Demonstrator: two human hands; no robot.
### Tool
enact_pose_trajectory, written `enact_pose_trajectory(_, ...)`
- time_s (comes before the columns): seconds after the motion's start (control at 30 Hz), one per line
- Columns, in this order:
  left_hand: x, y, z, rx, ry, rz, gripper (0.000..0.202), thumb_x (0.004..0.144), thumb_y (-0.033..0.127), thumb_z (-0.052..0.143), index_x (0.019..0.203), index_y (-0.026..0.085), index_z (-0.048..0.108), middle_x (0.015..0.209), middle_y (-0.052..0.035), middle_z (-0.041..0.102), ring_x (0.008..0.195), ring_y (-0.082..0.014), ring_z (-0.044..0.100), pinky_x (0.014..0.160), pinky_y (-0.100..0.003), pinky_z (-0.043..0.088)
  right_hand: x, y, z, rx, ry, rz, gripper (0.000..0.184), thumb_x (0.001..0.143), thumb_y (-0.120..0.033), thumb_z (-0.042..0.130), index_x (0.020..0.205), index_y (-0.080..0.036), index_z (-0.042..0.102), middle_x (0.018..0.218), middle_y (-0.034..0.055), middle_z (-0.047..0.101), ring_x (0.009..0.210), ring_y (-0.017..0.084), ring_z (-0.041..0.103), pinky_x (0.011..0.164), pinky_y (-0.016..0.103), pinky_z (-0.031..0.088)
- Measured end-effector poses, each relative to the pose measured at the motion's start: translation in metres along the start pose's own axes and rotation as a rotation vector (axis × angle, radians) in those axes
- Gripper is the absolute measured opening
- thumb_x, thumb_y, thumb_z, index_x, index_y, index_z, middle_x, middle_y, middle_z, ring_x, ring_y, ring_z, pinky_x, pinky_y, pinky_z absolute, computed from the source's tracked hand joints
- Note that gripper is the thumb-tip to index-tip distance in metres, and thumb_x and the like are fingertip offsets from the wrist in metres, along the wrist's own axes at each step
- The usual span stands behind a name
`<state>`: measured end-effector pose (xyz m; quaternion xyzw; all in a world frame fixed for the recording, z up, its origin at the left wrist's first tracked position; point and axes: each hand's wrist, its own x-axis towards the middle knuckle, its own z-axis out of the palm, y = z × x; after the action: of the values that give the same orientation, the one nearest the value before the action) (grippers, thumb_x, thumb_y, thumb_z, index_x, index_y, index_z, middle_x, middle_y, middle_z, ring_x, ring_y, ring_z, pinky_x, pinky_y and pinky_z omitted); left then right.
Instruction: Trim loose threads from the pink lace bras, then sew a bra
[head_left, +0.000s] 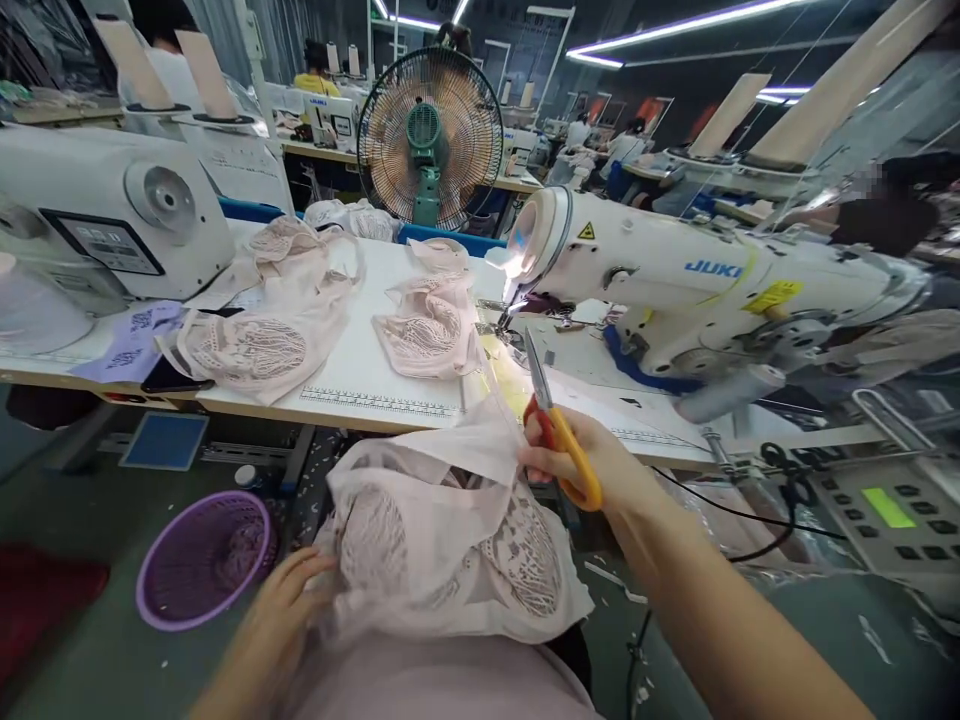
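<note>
A pale pink lace bra [450, 545] lies spread over my lap, its upper edge reaching to the table's front. At its left side, the fingers of my left hand [289, 595] are closed on the fabric edge, slightly blurred. My right hand [577, 455] grips scissors [559, 430] with orange and red handles, blades pointing up toward the sewing machine [637, 260]. The fingertips of that hand also touch the bra's top right edge. A thin strip of fabric runs from there up to the machine's lit needle area.
More pink lace bra pieces [431, 325] lie on the white table [375, 385], with another pile [262, 330] further left. A second machine [112, 210] stands at left. A purple basket [161, 590] is on the floor. Behind the table stands a large fan [429, 130]; people sit beyond.
</note>
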<state>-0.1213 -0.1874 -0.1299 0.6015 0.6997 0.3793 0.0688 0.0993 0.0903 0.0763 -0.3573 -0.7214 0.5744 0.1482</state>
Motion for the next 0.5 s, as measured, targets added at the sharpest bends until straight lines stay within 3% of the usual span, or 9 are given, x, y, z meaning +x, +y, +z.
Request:
enact_pose_trajectory(0.1,0.024,0.000,0.006,-0.423,0.080,-0.405,0.016,0.081,0.029,0.047,0.075,0.024,0.062,0.108,-0.0090,0.066,0.107,-0.0269,0.056,0.094,-0.045,0.044,-0.025,0.004,-0.005,-0.004,0.003,0.032,0.040,0.062,-0.040,0.076,0.071,-0.019,0.043,0.059,-0.0051,0.050,0.050,0.010,0.054,0.050,0.024,0.046)
enact_pose_trajectory(0.13,0.039,-0.003,0.004,-0.541,0.134,-0.592,0.017,0.080,0.036,0.050,0.076,0.023,0.061,0.109,-0.0097,0.065,0.109,-0.0273,0.055,0.098,-0.046,0.040,-0.032,0.005,-0.006,0.002,0.001,0.042,0.039,0.062,-0.038,0.076,0.071,-0.019,0.043,0.059,-0.0050,0.049,0.050,0.010,0.054,0.050,0.024,0.046)
enact_pose_trajectory(0.17,0.056,-0.008,0.002,-0.594,0.130,-0.675,0.025,0.081,0.043,0.047,0.085,0.023,0.061,0.113,-0.0107,0.063,0.111,-0.0276,0.055,0.099,-0.047,0.038,-0.038,0.006,-0.005,0.016,0.001,0.052,0.038,0.062,-0.037,0.076,0.071,-0.019,0.044,0.060,-0.0051,0.049,0.051,0.010,0.055,0.050,0.023,0.047)
enact_pose_trajectory(0.27,0.113,-0.019,0.001,-0.713,-0.044,-0.693,0.038,0.068,0.051,0.064,0.088,0.019,0.067,0.103,-0.0127,0.069,0.112,-0.0295,0.056,0.100,-0.044,0.038,-0.055,0.005,-0.001,0.101,-0.005,0.067,0.037,0.062,-0.032,0.077,0.071,-0.019,0.044,0.061,-0.0059,0.047,0.050,0.009,0.054,0.049,0.021,0.045)
enact_pose_trajectory(0.37,0.156,-0.018,0.012,-0.853,-0.255,-0.644,0.054,0.050,0.052,0.078,0.089,0.015,0.069,0.095,-0.0156,0.072,0.104,-0.0317,0.061,0.093,-0.045,0.044,-0.075,0.004,0.004,0.197,-0.032,0.055,0.035,0.064,-0.029,0.076,0.070,-0.019,0.043,0.059,-0.0064,0.045,0.048,0.008,0.053,0.047,0.018,0.041)
enact_pose_trajectory(0.5,0.165,-0.006,0.022,-0.960,-0.371,-0.575,0.058,0.051,0.051,0.079,0.097,0.016,0.068,0.098,-0.0129,0.072,0.098,-0.0310,0.064,0.090,-0.044,0.046,-0.107,0.005,0.002,0.238,-0.072,0.055,0.036,0.068,-0.032,0.072,0.066,-0.018,0.039,0.059,-0.0056,0.045,0.046,0.006,0.051,0.043,0.016,0.035)
